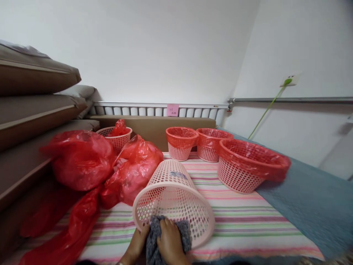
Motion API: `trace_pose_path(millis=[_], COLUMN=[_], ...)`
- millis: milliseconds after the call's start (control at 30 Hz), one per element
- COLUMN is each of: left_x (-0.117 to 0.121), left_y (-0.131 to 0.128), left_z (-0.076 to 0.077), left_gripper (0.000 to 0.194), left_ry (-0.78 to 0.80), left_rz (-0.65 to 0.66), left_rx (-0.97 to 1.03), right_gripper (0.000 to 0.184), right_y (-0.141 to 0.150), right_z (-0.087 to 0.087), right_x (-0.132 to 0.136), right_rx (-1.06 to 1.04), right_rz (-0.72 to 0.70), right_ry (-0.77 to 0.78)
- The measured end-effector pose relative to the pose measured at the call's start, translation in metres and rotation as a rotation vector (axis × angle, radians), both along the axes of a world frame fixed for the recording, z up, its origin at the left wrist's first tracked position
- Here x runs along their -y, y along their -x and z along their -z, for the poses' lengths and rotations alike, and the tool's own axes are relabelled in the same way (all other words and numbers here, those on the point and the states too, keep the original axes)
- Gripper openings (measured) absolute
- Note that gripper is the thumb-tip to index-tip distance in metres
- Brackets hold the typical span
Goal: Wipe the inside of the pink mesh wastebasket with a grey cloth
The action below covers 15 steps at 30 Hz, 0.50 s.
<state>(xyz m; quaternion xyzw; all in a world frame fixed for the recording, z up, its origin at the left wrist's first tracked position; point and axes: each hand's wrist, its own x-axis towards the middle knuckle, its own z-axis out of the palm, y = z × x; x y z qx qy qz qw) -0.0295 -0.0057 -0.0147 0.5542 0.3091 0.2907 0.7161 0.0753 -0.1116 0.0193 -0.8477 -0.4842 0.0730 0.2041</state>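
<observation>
A pale pink perforated plastic basket (176,187) lies tipped on its side, its mouth facing me. At the lower left of its rim is my left hand (138,239), closed on the edge; some of its fingers are hidden. My right hand (170,237) presses a dark grey cloth (154,239) against the inside of the mouth, fingers closed over the fabric. Part of the cloth hangs below the rim. A small label (178,175) shows on the basket's upper side.
Red plastic bags (82,158), some bulging, lie on the left. Three upright baskets (239,176) with red liners stand on the right; another basket (118,141) holds red plastic at the back left. Beneath is a striped cloth (234,221). Brown cushions (35,110) are stacked at left.
</observation>
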Motion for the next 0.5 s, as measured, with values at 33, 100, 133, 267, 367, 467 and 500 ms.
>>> trace_pose_path(millis=[33, 100, 133, 267, 367, 467, 500], left_x=[0.0, 0.004, 0.006, 0.016, 0.018, 0.015, 0.014], left_y=[0.0, -0.001, -0.001, -0.002, -0.003, -0.003, -0.003], left_z=[-0.002, -0.005, -0.007, -0.009, -0.006, 0.001, 0.003], left_gripper=[0.071, 0.07, 0.07, 0.083, 0.085, 0.079, 0.076], left_ry=[-0.024, -0.037, -0.014, 0.136, 0.162, 0.207, 0.216], left_rz=[0.002, 0.016, 0.035, 0.09, 0.085, 0.113, 0.108], left_rx=[0.019, 0.007, -0.037, -0.275, -0.299, -0.289, -0.285], right_gripper=[0.043, 0.041, 0.04, 0.04, 0.038, 0.044, 0.048], right_y=[-0.003, -0.01, -0.016, -0.043, -0.064, -0.082, -0.087], right_z=[0.0, -0.001, -0.002, 0.0, 0.002, 0.0, -0.001], right_x=[-0.004, -0.014, -0.02, -0.048, -0.069, -0.089, -0.096], right_rx=[0.013, 0.061, 0.091, 0.17, 0.171, 0.164, 0.158], right_rz=[0.004, 0.016, 0.023, 0.034, 0.045, 0.063, 0.088], right_ry=[-0.004, -0.011, -0.018, -0.059, -0.067, -0.075, -0.098])
